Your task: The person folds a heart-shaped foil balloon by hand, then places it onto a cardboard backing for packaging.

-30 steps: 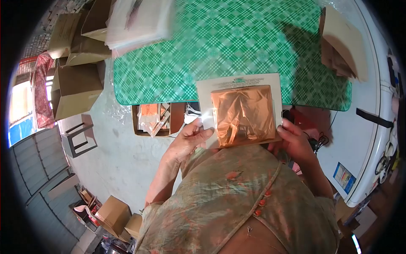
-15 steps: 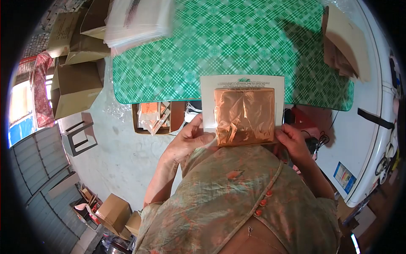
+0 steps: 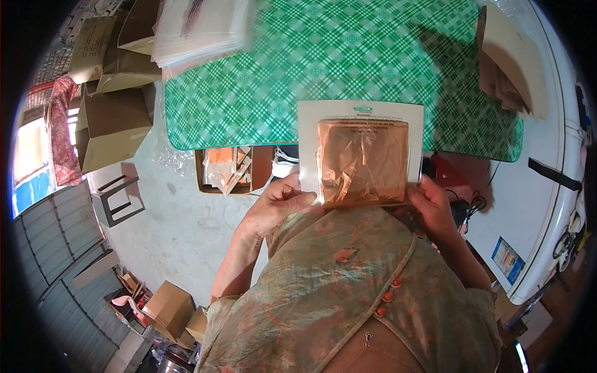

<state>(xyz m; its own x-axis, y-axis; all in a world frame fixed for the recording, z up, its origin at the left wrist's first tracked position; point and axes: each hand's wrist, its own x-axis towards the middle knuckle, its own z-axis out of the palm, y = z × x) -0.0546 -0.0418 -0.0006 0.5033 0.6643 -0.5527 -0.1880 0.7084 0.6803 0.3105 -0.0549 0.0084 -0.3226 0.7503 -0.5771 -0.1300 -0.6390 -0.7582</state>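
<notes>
Both hands hold a flat packet of copper-coloured foil [image 3: 364, 163] at the near edge of the table, close to my body. Its white backing card [image 3: 309, 140] has small dark print and a hang slot along the far edge. Glossy wrinkles on the front look like clear plastic over the foil. My left hand [image 3: 283, 202] pinches the lower left corner, thumb on top. At the lower right corner my right hand [image 3: 429, 200] grips with its thumb in front; the other fingers are mostly hidden behind.
A green checked tablecloth [image 3: 348, 62] covers the table. Stacked clear plastic bags [image 3: 205, 37] lie at its far left, brown cards [image 3: 513, 68] at its right. Below the edge is an open carton [image 3: 261, 171] with orange packets. Cardboard boxes [image 3: 115, 127] stand left, a white appliance [image 3: 535, 205] right.
The packet has shifted slightly away from my body and a little to the right, tilting somewhat. Both hands keep their hold on its lower corners.
</notes>
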